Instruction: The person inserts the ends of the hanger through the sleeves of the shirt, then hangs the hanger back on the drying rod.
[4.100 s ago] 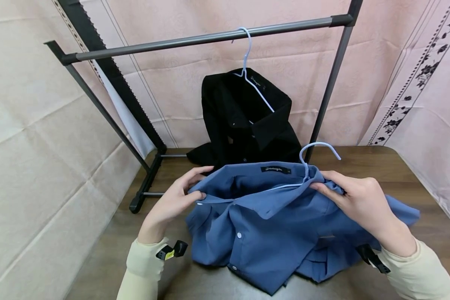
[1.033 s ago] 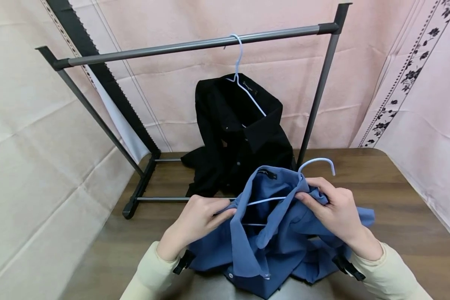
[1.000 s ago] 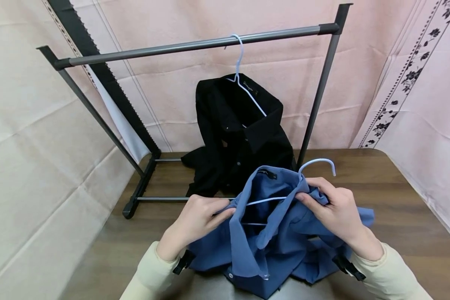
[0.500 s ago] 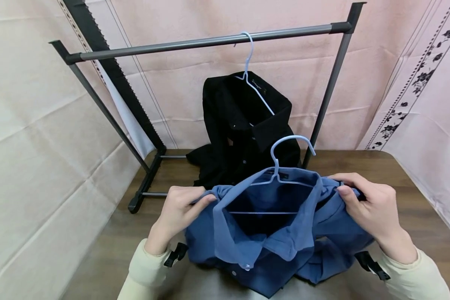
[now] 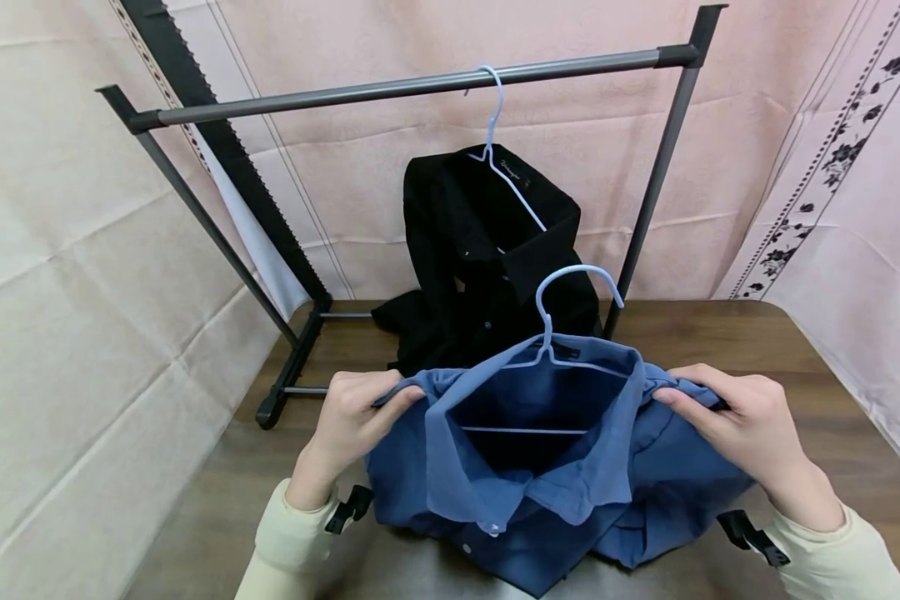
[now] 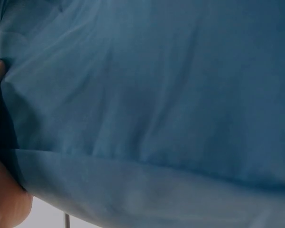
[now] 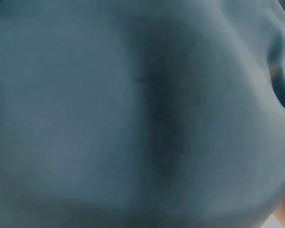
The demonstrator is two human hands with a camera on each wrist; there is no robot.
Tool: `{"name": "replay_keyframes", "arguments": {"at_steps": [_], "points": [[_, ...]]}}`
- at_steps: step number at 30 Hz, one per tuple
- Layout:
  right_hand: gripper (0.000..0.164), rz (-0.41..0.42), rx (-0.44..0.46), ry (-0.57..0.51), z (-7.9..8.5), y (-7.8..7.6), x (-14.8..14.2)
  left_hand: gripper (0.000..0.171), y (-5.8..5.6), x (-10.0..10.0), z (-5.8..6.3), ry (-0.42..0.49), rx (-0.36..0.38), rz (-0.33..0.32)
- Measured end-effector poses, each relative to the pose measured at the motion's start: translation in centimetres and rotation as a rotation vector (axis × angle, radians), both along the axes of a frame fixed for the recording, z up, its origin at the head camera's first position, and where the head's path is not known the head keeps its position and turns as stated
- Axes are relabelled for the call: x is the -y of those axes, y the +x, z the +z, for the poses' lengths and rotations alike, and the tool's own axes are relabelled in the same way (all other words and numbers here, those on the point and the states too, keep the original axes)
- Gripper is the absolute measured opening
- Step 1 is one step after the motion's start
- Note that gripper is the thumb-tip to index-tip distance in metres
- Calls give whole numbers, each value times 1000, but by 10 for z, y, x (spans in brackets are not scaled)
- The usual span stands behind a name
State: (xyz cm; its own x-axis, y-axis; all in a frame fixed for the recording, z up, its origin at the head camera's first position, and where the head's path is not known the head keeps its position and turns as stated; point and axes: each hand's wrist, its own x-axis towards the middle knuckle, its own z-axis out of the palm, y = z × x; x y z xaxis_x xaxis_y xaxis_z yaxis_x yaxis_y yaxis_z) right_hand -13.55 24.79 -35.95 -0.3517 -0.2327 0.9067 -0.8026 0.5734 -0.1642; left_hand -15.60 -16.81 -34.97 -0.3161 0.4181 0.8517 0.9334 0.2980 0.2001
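A blue button-up shirt (image 5: pixel 525 500) lies bunched over the near part of the table, its collar standing up and spread. Inside the neck sits a light blue hanger (image 5: pixel 546 321), hook up, with its lower bar showing across the opening. My left hand (image 5: pixel 356 421) pinches the shirt at its left shoulder between thumb and fingers. At the opposite shoulder my right hand (image 5: pixel 753 417) grips the cloth the same way. Blue fabric (image 6: pixel 147 104) fills most of the left wrist view, and blurred shirt cloth (image 7: pixel 133 118) covers the right wrist view.
Behind the shirt stands a dark metal garment rack (image 5: pixel 390 90). From its bar a black shirt (image 5: pixel 487 242) hangs on another light blue hanger (image 5: pixel 493 117). The wooden table (image 5: pixel 727 333) extends to the right, with pinkish cloth (image 5: pixel 607 150) hung behind and at the sides.
Since a second ago the blue shirt's collar has spread and its hanger has moved left to the middle of the neck. My hands moved apart to the two shoulders; lately they shift only slightly.
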Motion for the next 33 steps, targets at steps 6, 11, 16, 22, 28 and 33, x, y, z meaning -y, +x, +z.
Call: {"name": "replay_keyframes", "arguments": {"at_steps": [6, 11, 16, 22, 28, 33], "points": [[57, -47, -32, -34, 0, 3, -1, 41, 0, 1, 0, -10, 60, -10], [57, -51, -29, -53, 0, 5, -3, 39, -3, 8, -3, -14, 124, -6], [57, -54, -18, -69, -1, 5, -4, 38, -6, 16, -8, -23, 173, 7], [56, -46, -18, -58, -1, 5, -3, 44, -7, 18, -11, -69, 173, -20], [57, -28, -6, -58, 0, 6, -2, 46, -5, 12, -8, -74, 158, -31], [57, 34, -17, -130, 3, 6, 2, 49, -3, 9, -5, -21, 52, -20]]}}
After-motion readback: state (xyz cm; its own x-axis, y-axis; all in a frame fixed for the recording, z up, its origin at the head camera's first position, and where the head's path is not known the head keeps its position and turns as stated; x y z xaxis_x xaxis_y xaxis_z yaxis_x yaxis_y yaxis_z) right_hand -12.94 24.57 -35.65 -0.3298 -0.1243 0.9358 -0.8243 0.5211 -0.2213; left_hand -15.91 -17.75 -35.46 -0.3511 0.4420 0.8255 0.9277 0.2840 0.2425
